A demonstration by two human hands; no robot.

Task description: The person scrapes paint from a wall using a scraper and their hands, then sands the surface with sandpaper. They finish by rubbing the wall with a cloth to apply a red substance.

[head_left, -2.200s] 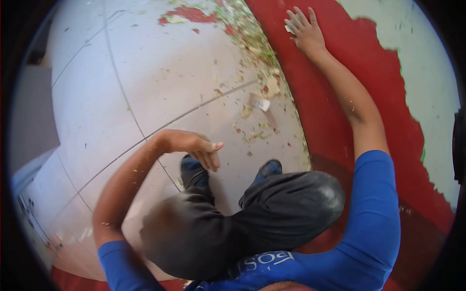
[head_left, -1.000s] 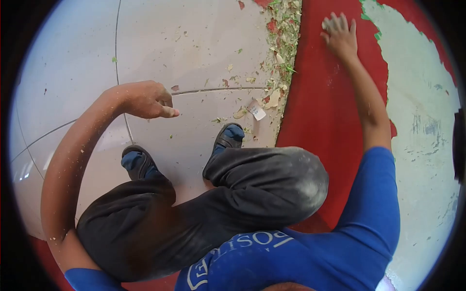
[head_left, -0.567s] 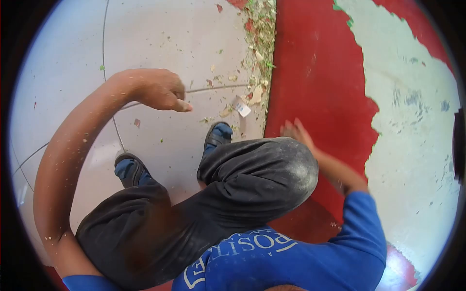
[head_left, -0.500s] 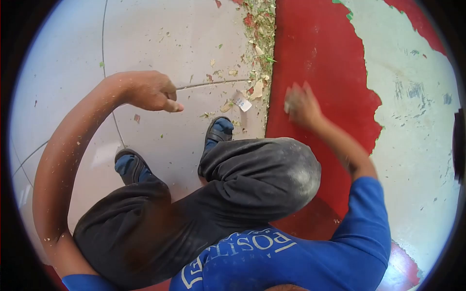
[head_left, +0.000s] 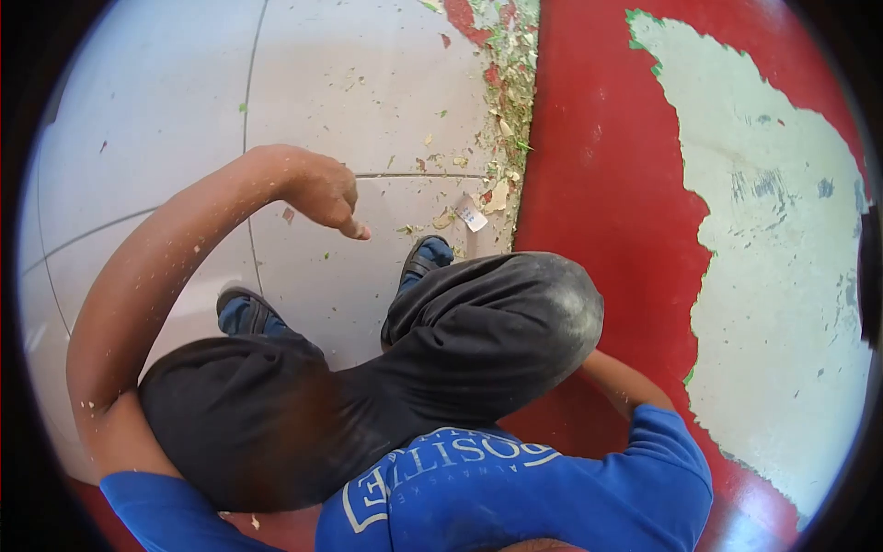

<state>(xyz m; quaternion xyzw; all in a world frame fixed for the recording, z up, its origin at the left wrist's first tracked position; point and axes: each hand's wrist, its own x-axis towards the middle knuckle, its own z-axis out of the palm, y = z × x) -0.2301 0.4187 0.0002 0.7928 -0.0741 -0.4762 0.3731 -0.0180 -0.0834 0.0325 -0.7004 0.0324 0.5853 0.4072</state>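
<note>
My left hand (head_left: 324,191) hangs above the pale floor tiles in front of my left foot. Its fingers curl in towards the palm, the thumb pokes out to the right, and I see nothing in it. Small pale flakes stick to that forearm. Of my right side only the forearm (head_left: 621,377) shows, bent back beside the red painted surface (head_left: 607,184); the hand itself is hidden behind my right knee. A ragged pale green patch (head_left: 736,202) interrupts the red, with bright green bits along its edge.
Along the foot of the red surface lies a strip of paint chips and scrapings (head_left: 510,110). A small white printed paper (head_left: 472,212) rests near my right sandal (head_left: 426,255). Scattered flakes dot the floor tiles (head_left: 368,83). My dusty right knee (head_left: 561,294) sits close to the red surface.
My right hand has moved from in front of the red surface, back towards my body and out of sight behind the knee. The left hand sits slightly further right and lower.
</note>
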